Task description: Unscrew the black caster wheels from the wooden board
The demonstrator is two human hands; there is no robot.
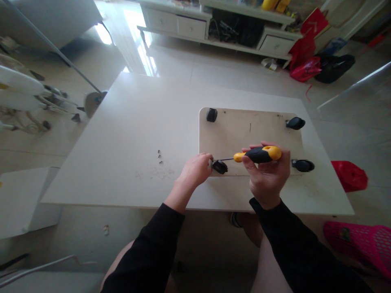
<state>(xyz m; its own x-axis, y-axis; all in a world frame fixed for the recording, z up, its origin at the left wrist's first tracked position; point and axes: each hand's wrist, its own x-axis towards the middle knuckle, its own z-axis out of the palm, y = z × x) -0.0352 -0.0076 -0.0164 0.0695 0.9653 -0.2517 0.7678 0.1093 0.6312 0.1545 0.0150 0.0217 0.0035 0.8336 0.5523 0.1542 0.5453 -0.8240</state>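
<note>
A wooden board point(238, 130) lies on the white table point(128, 122) with a black caster wheel at each corner. My right hand point(269, 179) is wrapped around a yellow and black screwdriver point(258, 155), whose shaft points left to the near-left caster point(220, 166). My left hand point(198, 167) has its fingers closed at that caster's metal mount; the tip of the screwdriver is hard to make out there. The far-left caster point(211, 114), far-right caster point(295, 123) and near-right caster point(304, 165) stand on the board untouched. Several small screws point(159, 156) lie left of my left hand.
A white cabinet point(174, 24) with drawers stands across the floor. Red and black bags point(332, 67) sit at the back right. A pink basket point(363, 244) is at the lower right, a white box point(27, 199) at the left. A fan-like stand point(94, 101) touches the left side.
</note>
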